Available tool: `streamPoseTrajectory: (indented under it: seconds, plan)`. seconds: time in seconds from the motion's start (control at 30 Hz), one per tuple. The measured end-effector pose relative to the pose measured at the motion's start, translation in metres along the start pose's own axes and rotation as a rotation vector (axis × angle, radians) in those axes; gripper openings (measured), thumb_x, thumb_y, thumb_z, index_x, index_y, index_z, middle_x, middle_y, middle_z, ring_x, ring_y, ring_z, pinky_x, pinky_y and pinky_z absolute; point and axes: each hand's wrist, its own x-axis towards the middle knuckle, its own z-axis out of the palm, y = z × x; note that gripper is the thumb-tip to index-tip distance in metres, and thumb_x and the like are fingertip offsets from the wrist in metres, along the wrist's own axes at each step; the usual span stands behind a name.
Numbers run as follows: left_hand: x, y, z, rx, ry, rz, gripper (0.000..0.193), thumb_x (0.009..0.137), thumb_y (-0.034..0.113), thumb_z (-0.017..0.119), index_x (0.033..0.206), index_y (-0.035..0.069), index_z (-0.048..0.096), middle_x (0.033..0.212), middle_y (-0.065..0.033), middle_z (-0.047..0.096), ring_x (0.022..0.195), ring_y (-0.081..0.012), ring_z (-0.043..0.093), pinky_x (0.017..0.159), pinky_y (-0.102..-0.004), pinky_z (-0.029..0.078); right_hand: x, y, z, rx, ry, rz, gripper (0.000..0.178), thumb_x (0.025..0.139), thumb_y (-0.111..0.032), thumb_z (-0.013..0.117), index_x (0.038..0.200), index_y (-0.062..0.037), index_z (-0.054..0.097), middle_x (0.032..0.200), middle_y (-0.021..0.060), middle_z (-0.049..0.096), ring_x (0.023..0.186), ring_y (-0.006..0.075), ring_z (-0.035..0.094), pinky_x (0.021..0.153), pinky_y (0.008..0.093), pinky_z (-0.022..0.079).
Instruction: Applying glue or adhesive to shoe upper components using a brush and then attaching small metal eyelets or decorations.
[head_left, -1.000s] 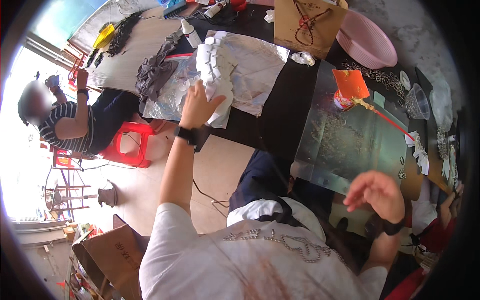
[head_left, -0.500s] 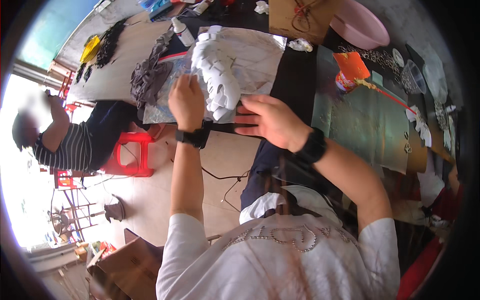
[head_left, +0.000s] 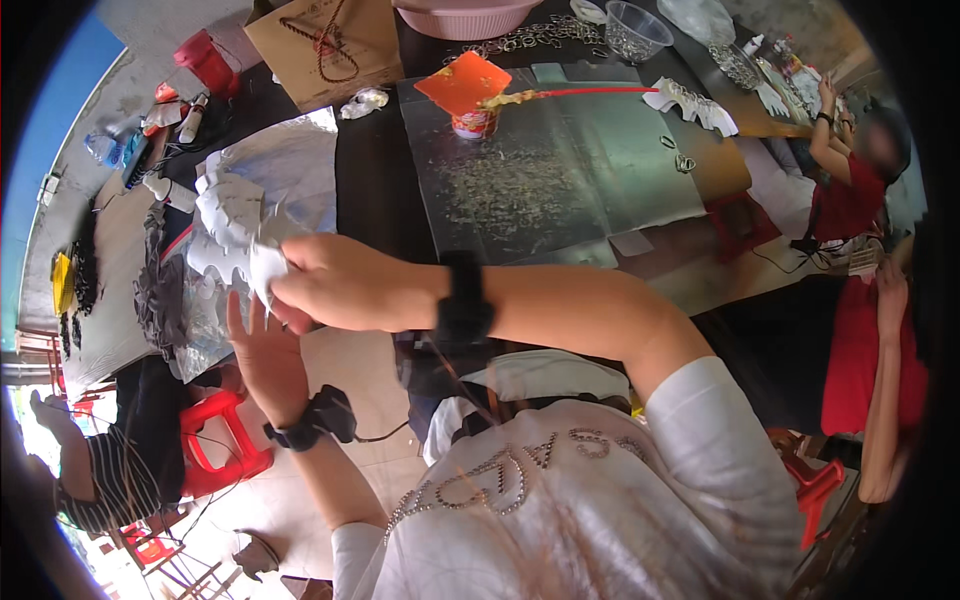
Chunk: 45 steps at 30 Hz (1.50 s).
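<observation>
A row of overlapping white cut pieces, thin and scallop-edged, lies on a crinkled silvery sheet at the left of the table. My right hand reaches across and is closed on a white cut piece at the near end of that row. Whether it pinches one piece or more I cannot tell. Just below it, my left hand has its fingers spread and raised toward the pieces, holding nothing visible. A black band circles each wrist.
A glue-smeared metal sheet carries an orange-topped cup and a red-handled brush. More white pieces lie at its far right. Grey cloth is at left. Co-workers sit on both sides; a red stool stands left.
The view has swung right, bringing co-workers there into sight. My right hand, open before, has closed on a white piece. My left hand has left the row's left side and spread its fingers.
</observation>
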Motion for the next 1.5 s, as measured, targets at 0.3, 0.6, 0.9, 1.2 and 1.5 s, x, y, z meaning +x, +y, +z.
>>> streamPoseTrajectory:
  seconds: [0.3,0.6,0.9,1.2,1.5]
  plan:
    - [0.008,-0.036,0.074,0.048,-0.297,-0.380,0.036,0.085,0.008,0.058,0.119,0.000,0.049,0.098,-0.0071,0.059,0.078,-0.0152,0.053,0.073,-0.0243,0.045,-0.114,-0.023,-0.118,0.000,-0.165,0.352,0.024,0.091,-0.019,0.046,0.104,0.0000,0.054,0.082,0.0059,0.062,0.056,0.0062,0.046,0.053,0.0196,0.039]
    - [0.022,-0.086,0.134,0.217,-0.361,-0.508,0.049,0.090,0.024,0.056,0.126,-0.006,0.040,0.117,-0.0105,0.052,0.108,-0.0165,0.049,0.093,-0.0313,0.037,-0.155,-0.035,-0.172,0.029,-0.234,0.201,0.037,0.094,-0.021,0.039,0.120,0.0037,0.045,0.080,0.0099,0.061,0.054,0.0075,0.045,0.052,0.0217,0.038]
    - [0.068,-0.101,0.141,0.563,-0.268,-0.349,0.034,0.085,-0.003,0.049,0.118,-0.002,0.043,0.095,-0.0087,0.062,0.078,-0.0123,0.060,0.064,-0.0214,0.047,-0.133,-0.004,-0.240,-0.157,0.167,0.307,0.024,0.094,-0.020,0.047,0.103,0.0025,0.051,0.085,0.0105,0.061,0.063,0.0110,0.057,0.052,0.0247,0.044]
    - [0.096,-0.146,0.145,1.434,-0.487,0.217,0.021,0.073,0.002,0.063,0.093,0.001,0.059,0.096,-0.0157,0.056,0.087,-0.0293,0.056,0.077,-0.0334,0.046,-0.094,0.046,-0.264,-1.127,0.516,0.080,0.024,0.080,-0.009,0.060,0.101,0.0007,0.053,0.092,0.0163,0.059,0.082,0.0270,0.060,0.067,0.0365,0.048]
    - [0.066,-0.134,0.138,1.866,-0.785,0.271,0.067,0.069,0.036,0.070,0.117,-0.004,0.046,0.123,-0.0141,0.043,0.112,-0.0276,0.042,0.087,-0.0408,0.038,-0.116,0.053,-0.235,-1.537,0.221,-0.148,0.041,0.072,-0.010,0.068,0.107,0.0009,0.050,0.119,0.0181,0.045,0.109,0.0352,0.046,0.090,0.0433,0.040]
